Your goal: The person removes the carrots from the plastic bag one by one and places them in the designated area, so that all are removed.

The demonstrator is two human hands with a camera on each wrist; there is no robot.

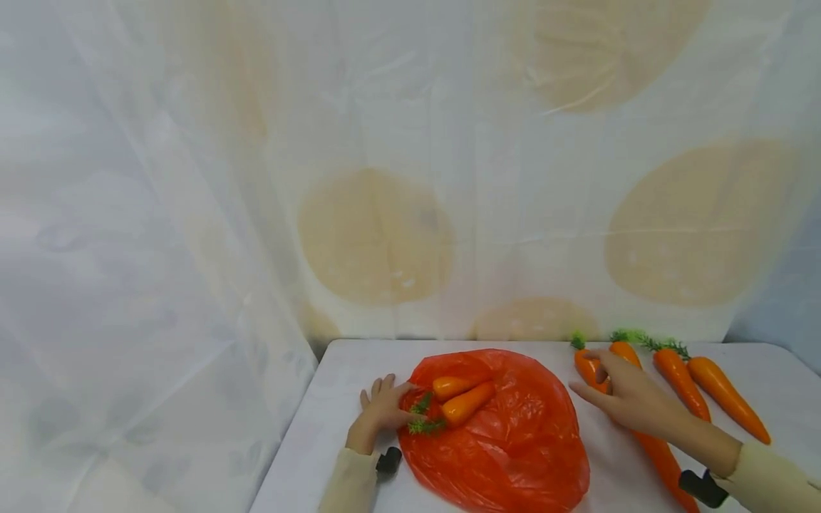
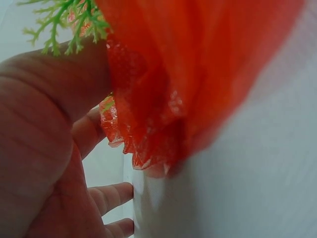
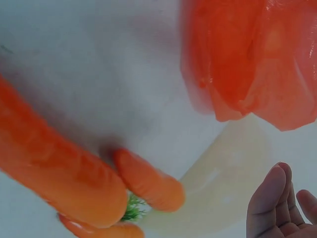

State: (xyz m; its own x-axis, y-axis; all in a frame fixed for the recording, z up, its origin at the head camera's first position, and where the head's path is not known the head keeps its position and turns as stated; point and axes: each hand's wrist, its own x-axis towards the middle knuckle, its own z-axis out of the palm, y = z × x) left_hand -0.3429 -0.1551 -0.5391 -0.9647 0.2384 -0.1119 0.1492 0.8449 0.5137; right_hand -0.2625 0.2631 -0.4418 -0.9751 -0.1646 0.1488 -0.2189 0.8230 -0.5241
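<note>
A red plastic bag point(image 1: 513, 442) lies on the white table, with two orange carrots point(image 1: 468, 404) at its opening, their green tops pointing left. My left hand point(image 1: 385, 410) pinches the bag's left rim between thumb and fingers; in the left wrist view the other fingertips point(image 2: 121, 196) touch the table, beside a green carrot top point(image 2: 79, 25). To the right of the bag, my right hand point(image 1: 625, 399) hovers over a short carrot point(image 1: 586, 367) and a long carrot point(image 1: 661, 456), partly hiding both. Its fingers are loosely bent and hold nothing.
Two more carrots point(image 1: 727, 395) with leafy tops lie at the table's right side. A white curtain point(image 1: 500, 214) with tan circles hangs behind the table's back edge, and pale sheeting point(image 1: 160, 285) hangs to the left.
</note>
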